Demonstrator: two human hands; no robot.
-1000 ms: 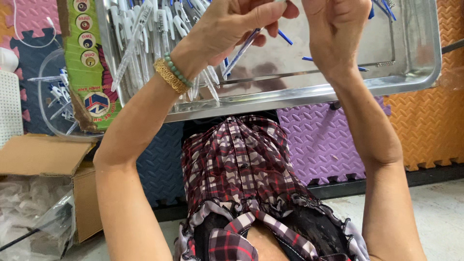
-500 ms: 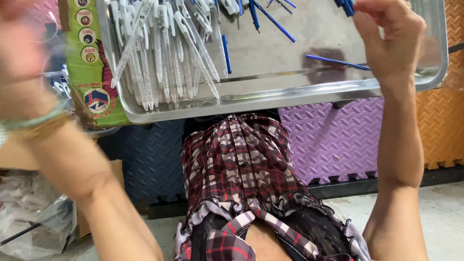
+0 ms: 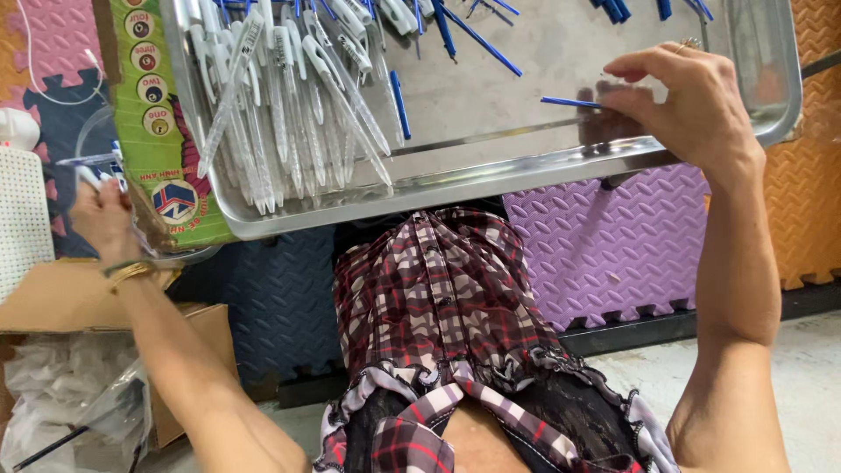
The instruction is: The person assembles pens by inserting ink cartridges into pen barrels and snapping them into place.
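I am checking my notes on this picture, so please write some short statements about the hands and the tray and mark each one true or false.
1. The right hand pinches a thin blue refill over the metal tray. True.
2. The left hand rests inside the tray. False: it is outside the tray, past its left end, beside the green cardboard box, at some white pen parts.
3. A heap of white pen barrels lies in the left part of the tray. True.
4. The refills in the tray are red. False: they are blue.
5. The left wrist wears a bracelet. True.
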